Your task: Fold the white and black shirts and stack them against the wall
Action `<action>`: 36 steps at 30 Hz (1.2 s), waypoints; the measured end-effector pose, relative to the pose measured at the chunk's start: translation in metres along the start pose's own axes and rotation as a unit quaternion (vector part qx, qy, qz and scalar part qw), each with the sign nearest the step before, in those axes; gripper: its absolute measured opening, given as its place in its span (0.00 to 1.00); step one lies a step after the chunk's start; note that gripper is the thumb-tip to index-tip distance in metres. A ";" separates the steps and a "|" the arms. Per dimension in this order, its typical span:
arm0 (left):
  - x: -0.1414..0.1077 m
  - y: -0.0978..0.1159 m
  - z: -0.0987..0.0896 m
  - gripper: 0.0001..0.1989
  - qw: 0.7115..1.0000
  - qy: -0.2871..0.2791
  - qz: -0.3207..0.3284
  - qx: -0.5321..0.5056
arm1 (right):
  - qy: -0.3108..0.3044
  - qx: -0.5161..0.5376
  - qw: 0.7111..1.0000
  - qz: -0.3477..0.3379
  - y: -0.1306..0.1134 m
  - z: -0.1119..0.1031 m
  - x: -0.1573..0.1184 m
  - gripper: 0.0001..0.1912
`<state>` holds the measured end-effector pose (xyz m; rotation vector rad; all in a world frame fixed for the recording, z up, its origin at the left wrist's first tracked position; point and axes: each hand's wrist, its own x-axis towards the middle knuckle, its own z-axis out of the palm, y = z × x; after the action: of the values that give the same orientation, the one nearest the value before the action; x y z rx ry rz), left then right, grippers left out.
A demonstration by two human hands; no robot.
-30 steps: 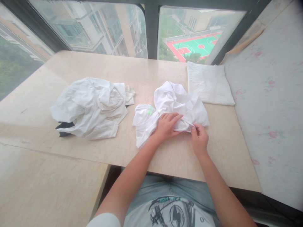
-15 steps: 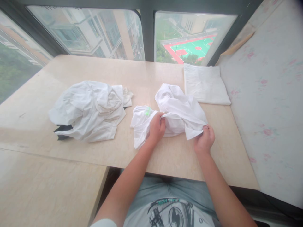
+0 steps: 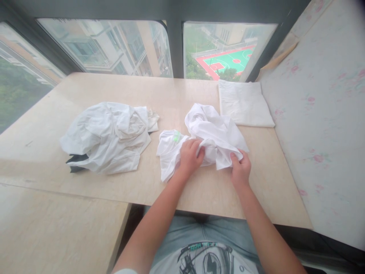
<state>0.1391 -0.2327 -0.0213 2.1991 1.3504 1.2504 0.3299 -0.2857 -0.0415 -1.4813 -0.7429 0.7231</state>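
A crumpled white garment (image 3: 211,121) lies on the beige surface in front of me, with a small green patch on its left part. My left hand (image 3: 190,156) is closed on the middle of its near edge, thumb bent over the cloth. At the garment's right side, my right hand (image 3: 241,167) pinches the near edge between thumb and fingers. Part of the cloth between the hands is lifted in loose folds. The fingertips under the fabric are hidden.
A heap of white clothes (image 3: 105,133) with a dark piece beneath lies on the left. At the back right is a folded white cloth (image 3: 245,102), beside the flowered wall (image 3: 322,125). Windows stand behind the beige counter (image 3: 171,91).
My right hand has moved left with the cloth's edge, closer to my left hand. The fabric between them has bunched up more. The view has shifted slightly.
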 end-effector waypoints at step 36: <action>0.002 0.040 -0.101 0.08 0.975 0.031 -0.217 0.022 | -0.125 -0.034 0.992 -0.010 -0.005 -0.010 -0.002 0.26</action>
<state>0.0839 -0.2720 0.0641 1.7635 1.7760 1.1334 0.3362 -0.2933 -0.0361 -1.4587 -0.9795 0.8864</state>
